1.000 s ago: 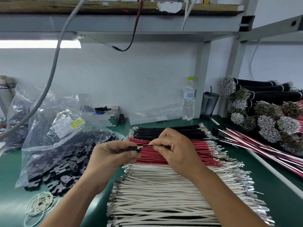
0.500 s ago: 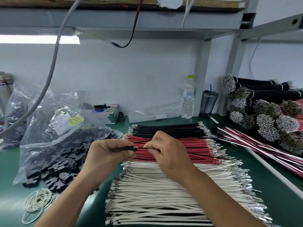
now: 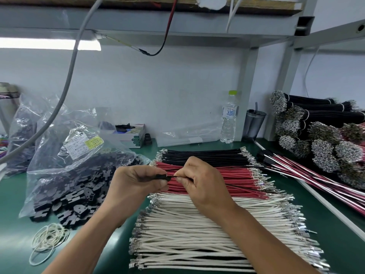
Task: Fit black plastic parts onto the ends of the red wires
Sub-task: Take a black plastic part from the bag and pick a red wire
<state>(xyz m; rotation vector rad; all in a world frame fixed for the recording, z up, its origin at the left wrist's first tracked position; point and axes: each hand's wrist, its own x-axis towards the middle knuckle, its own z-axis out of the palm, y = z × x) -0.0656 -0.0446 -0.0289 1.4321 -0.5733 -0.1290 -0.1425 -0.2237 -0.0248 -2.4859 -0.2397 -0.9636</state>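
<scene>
Above the red wires (image 3: 217, 180) at mid-bench, the left hand (image 3: 136, 184) pinches a black part (image 3: 161, 177) while the right hand (image 3: 201, 184) pinches a wire end against it. Seating cleanly likely demands a straight push with the part held steady.

We faced a plain pale wall (image 3: 158, 89) behind a green worktop (image 3: 11, 230). Above ran a grey metal shelf (image 3: 138, 26) topped with a worn wooden board (image 3: 118, 1), carried on grey uprights (image 3: 247, 91) at the right. A lit fluorescent tube (image 3: 39, 44) glowed under the shelf at left, and a thick grey cable (image 3: 71, 76) hung down past it
</scene>
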